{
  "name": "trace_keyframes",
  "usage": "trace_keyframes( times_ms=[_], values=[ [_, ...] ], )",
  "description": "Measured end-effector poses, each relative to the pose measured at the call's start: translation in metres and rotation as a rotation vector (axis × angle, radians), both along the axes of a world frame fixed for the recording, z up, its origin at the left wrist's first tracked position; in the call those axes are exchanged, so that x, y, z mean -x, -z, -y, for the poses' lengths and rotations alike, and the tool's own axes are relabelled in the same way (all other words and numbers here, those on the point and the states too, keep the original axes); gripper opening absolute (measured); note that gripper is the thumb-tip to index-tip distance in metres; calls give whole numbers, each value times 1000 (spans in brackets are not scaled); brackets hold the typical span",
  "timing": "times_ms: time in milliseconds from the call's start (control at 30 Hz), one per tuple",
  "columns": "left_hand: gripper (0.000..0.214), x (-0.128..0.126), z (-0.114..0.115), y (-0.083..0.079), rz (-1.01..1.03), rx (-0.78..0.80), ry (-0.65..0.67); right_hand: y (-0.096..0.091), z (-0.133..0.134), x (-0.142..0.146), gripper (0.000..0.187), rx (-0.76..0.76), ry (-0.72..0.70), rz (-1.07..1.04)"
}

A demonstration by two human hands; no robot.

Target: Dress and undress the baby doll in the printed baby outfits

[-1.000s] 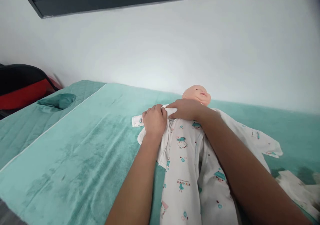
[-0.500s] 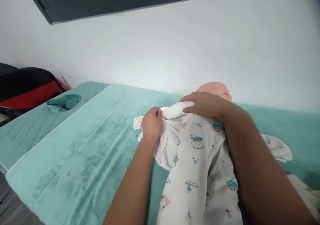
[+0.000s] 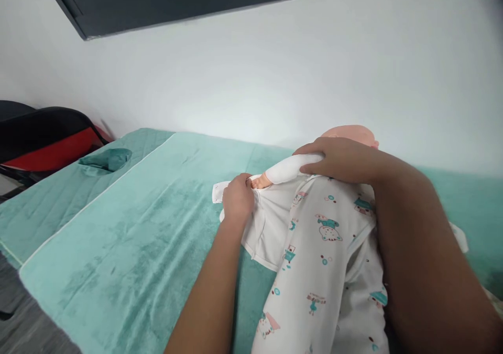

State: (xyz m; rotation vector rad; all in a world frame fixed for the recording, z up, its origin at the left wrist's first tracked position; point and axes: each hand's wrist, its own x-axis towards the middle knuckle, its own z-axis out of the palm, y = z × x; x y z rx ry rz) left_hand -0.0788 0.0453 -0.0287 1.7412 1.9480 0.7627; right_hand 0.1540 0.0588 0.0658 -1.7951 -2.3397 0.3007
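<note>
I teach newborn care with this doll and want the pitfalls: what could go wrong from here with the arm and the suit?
1. The left hand pinches the sleepsuit right beside the doll's hand, so the small digits might snag in the fabric.
2. The right hand grips the doll's arm, which is stretched out sideways. A hard pull could strain the shoulder.
</note>
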Motion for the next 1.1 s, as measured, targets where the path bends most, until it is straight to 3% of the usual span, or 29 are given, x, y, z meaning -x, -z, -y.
trace_keyframes(
  times_ms=[300, 467, 600, 733, 800, 967, 1100],
  values=[
    [41, 2, 1, 5, -21, 3, 44, -4, 4, -2, 42, -15, -12, -1],
    [65, -3, 5, 0, -207, -225, 0, -2, 3, 12, 38, -13, -49, -18],
    [55, -10, 10, -6, -390, -333, 48, 7, 0, 28, 29, 24, -97, 13],
    [50, -11, 10, -7, -397, -275, 140, 18, -2, 39, 26, 28, -135, 30],
    [45, -6, 7, -5, -385, -234, 109, 21, -2, 40, 30, 28, -144, -2],
    [41, 4, 0, -1, -377, -176, 5, 25, 4, 38, 37, -48, -39, -129],
    [42, 4, -1, -1, -363, -175, -12, 38, 19, 25, 35, -139, 117, -357]
  ],
)
